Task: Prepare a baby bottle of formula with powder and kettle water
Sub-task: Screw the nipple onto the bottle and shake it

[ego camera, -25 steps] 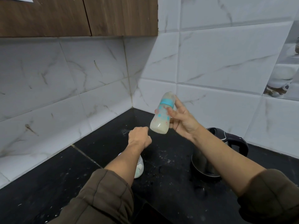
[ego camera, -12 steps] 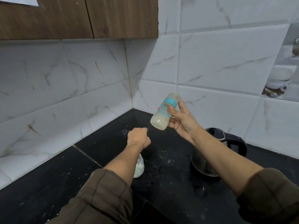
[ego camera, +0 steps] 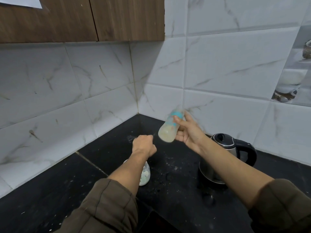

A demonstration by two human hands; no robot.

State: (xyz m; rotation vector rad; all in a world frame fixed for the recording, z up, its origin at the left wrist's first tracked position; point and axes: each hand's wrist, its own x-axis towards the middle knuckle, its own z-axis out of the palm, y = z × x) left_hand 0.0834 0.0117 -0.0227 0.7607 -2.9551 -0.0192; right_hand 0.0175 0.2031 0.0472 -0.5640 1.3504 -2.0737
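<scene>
One baby bottle (ego camera: 170, 128), blurred, tilted with its teal collar up toward 1 o'clock and pale milky liquid in its lower end: my right hand (ego camera: 188, 132) grasps it in the air, above the counter (ego camera: 67, 185).

My left hand (ego camera: 144, 145), clenched in a fist; whether it holds anything, I cannot tell.

One small jar (ego camera: 145, 176) of pale powder stands under my left forearm, at 7 o'clock from the bottle.

One kettle (ego camera: 225, 158), lid shut, at 4 o'clock from the bottle, near the right wall.

The black counter ends at tiled walls meeting in a corner at 11 o'clock; bare, speckled room lies between jar and kettle.
</scene>
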